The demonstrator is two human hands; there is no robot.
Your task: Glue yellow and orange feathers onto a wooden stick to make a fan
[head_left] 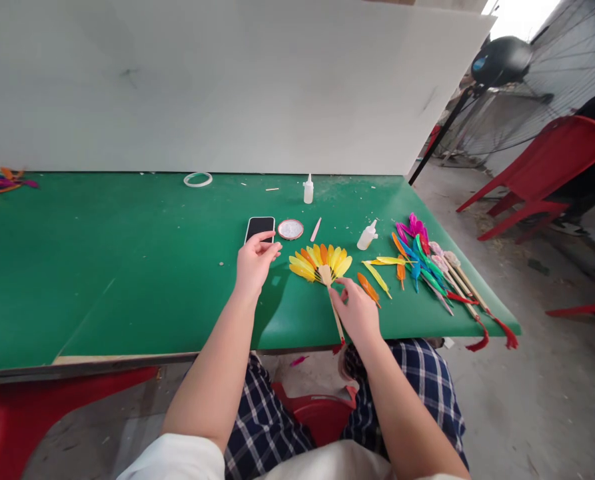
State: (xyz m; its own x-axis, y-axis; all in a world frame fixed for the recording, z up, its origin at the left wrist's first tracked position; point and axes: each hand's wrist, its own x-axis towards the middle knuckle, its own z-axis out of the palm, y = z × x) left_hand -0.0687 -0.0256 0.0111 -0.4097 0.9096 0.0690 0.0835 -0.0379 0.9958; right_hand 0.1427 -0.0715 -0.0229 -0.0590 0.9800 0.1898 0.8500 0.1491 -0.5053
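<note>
A fan of yellow and orange feathers (320,260) on a wooden handle lies on the green table (142,267). My right hand (358,310) rests beside the handle, thumb and fingers apart, near the base of the feathers. Left of the fan, my left hand (257,263) is raised in front of a phone (260,229), its thumb and fingertips close together; anything between them is too small to make out. Loose yellow feathers (378,279) and an orange feather (368,288) lie right of the fan.
A round lid (290,229), a pink stick (316,229) and two glue bottles (308,189) (367,235) stand or lie behind the fan. Coloured feathers (420,250) and tasselled sticks (460,280) are at the right. A white ring (198,179) lies by the back board (202,87).
</note>
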